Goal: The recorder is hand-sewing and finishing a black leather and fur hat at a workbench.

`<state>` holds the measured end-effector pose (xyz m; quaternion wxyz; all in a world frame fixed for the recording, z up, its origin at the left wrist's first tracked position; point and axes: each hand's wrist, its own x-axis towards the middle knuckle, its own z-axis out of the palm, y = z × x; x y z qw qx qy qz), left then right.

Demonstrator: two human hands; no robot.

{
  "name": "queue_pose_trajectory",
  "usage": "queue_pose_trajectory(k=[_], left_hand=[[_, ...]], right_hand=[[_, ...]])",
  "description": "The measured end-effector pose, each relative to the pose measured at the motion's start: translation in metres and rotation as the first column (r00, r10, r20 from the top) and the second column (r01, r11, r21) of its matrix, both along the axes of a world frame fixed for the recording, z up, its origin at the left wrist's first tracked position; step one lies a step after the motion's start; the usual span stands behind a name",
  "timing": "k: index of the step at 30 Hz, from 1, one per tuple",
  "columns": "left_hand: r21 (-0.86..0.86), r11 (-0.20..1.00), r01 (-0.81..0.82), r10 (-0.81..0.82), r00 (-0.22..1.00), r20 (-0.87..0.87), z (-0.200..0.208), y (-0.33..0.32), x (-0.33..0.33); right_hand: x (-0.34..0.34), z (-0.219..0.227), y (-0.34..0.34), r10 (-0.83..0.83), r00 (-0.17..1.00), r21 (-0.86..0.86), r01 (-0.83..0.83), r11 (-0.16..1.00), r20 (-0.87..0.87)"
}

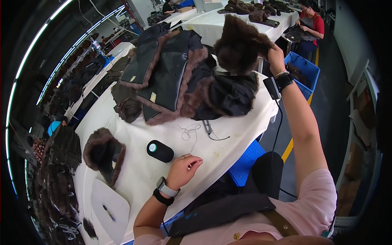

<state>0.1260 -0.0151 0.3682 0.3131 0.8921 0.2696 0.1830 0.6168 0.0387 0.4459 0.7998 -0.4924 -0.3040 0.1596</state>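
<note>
Up over the far right side of my table [132,139], the fur piece [239,47] hangs from my right hand [277,59], fingers clamped on its right edge. It's a one-edge hold, so if that pinch is slack the thing could flop or slip onto the heap [173,77], or maybe over the side toward the blue bin [312,69]. Also, there's a cable [279,134] dangling from the little box [271,88] at that wrist, so a wide swing could snag it imo.

My left hand [181,171] is low over the near edge, thumb and fingertips looking together. Can't tell if there's thread or a needle between them; if there is, a hard pull could snap it or jab me.

Loose thread [188,132] lies in loops just beyond, near the snips [207,127], so dragging it probably means knots. The spool [160,151] is near my left knuckles, can't tell if standing or lying, and a careless elbow could send it rolling into the hood [104,155] further left.
</note>
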Motion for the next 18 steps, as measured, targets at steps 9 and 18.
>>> queue_pose_trajectory(k=[9,18], left_hand=[[-0.049,0.998,0.030,-0.026,0.995,0.095,0.004,-0.013,0.011],[-0.775,0.362,0.518,0.013,0.828,0.560,0.036,-0.047,0.025]], right_hand=[[-0.051,0.095,-0.147,-0.230,0.919,0.439,0.072,0.896,0.320],[-0.105,-0.018,-0.351,0.201,0.795,0.280,-0.420,0.863,0.573]])
